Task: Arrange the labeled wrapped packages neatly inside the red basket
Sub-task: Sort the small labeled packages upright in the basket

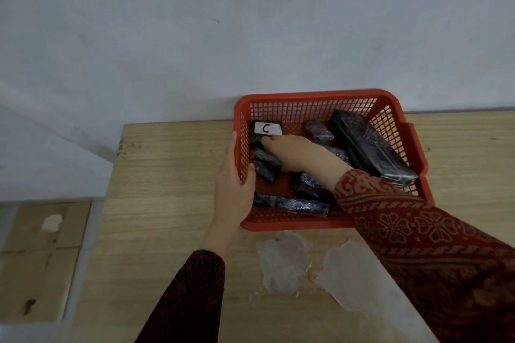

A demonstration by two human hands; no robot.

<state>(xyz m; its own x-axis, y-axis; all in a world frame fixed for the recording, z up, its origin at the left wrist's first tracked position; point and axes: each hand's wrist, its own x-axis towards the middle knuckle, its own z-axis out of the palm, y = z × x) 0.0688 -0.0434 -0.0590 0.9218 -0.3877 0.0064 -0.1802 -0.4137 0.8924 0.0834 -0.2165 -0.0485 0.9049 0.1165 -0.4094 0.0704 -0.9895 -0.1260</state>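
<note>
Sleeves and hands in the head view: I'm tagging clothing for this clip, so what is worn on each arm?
The left sleeve is long and dark maroon with a faint pattern. The right sleeve is long, red with tan woven bands and floral motifs. Both hands, left and right, are bare, without visible gloves.

A light wood-grain surface (172,203) runs up to a pale, scuffed wall (195,36) on the far side. Two crumpled pieces of clear plastic wrap (284,264) lie on it near the front edge, side by side. On the left, lower down, sit brown cardboard boxes (39,259).
</note>
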